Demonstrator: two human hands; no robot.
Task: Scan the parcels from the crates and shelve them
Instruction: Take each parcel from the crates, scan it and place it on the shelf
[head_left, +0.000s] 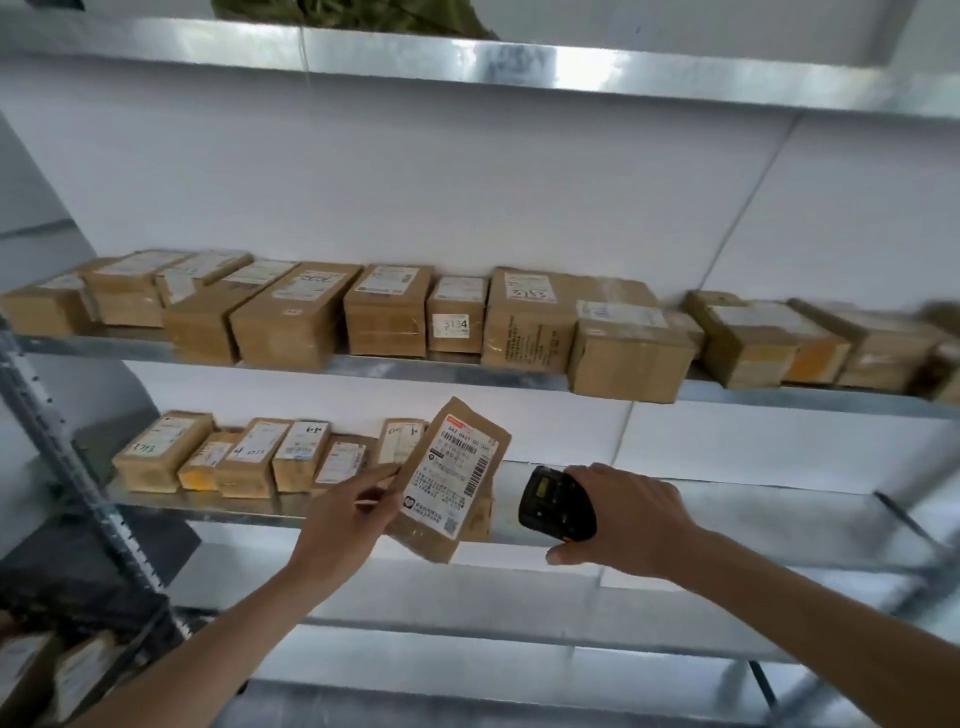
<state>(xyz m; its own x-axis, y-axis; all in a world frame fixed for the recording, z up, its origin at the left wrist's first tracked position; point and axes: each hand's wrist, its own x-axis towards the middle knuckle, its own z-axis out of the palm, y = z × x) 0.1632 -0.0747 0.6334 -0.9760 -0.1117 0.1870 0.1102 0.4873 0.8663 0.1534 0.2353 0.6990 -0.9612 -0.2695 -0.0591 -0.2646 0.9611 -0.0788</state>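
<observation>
Parcel (451, 479) in left hand (349, 512), scanner (557, 505) in right hand (626, 519)

The lower shelf (727, 525) lies bare to the right of its row of boxes (249, 457), which fills only the left part, so a hand could pass in there under the middle shelf (441, 366). The middle shelf is packed with boxes (519, 322) along its whole front edge. Above those boxes, open room reaches up to the top shelf (519, 67).

Left hand (347, 512) holds a parcel (451, 478); right hand (626, 519) grips a scanner (556, 504).
</observation>
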